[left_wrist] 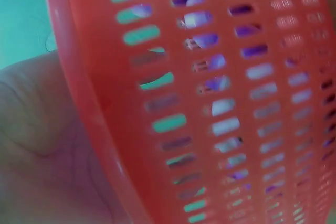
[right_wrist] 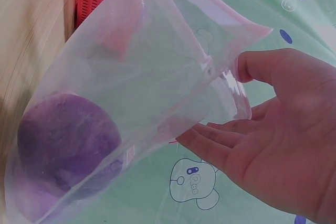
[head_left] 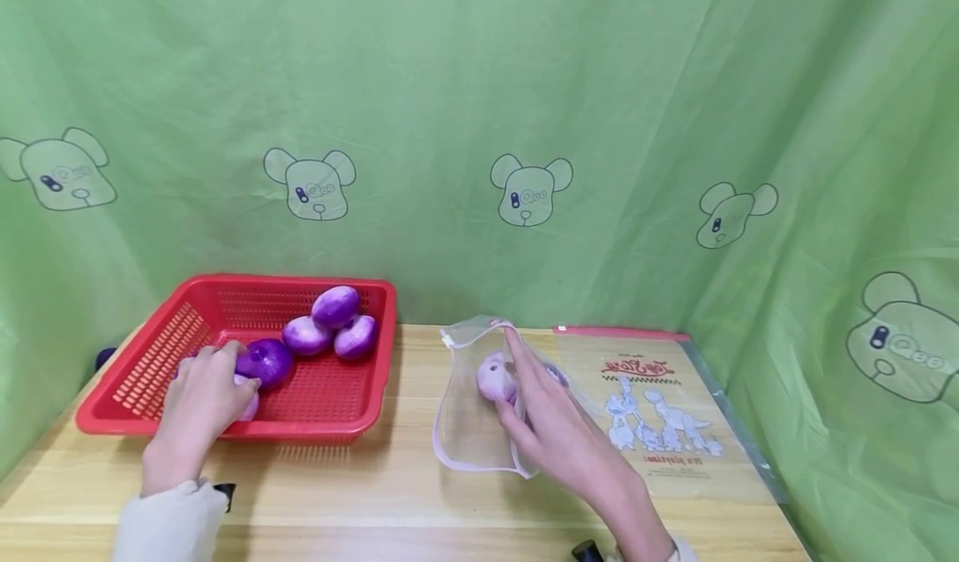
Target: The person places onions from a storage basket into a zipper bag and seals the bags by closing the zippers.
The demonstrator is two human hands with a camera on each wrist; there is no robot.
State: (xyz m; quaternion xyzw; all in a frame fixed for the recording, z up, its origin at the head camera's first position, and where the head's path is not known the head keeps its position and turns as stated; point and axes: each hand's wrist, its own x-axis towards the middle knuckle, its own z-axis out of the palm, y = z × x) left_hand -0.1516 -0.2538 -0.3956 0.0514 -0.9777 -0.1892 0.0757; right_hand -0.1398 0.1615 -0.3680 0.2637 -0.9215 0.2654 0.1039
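Note:
My left hand (head_left: 202, 395) is down inside the red plastic basket (head_left: 322, 433), its fingers curled over a pale purple onion (head_left: 247, 397) that they partly hide. Beside it lies a dark purple onion (head_left: 270, 362). In the left wrist view the basket's slotted wall (left_wrist: 121, 145) blocks sight of the fingertips. My right hand (head_left: 562, 433) holds a clear zip bag (head_left: 464, 420) by its edge, thumb on one side and fingers on the other. Inside the bag are a purple onion (head_left: 494, 377) and another round purple shape, partly behind my fingers.
Three more purple onions, one of them an upper onion (head_left: 335, 306), are heaped at the basket's right end. A flat printed zip bag (head_left: 674, 479) lies on the wooden table (head_left: 360, 495) at the right. A green curtain (head_left: 434, 112) surrounds the table's back and sides.

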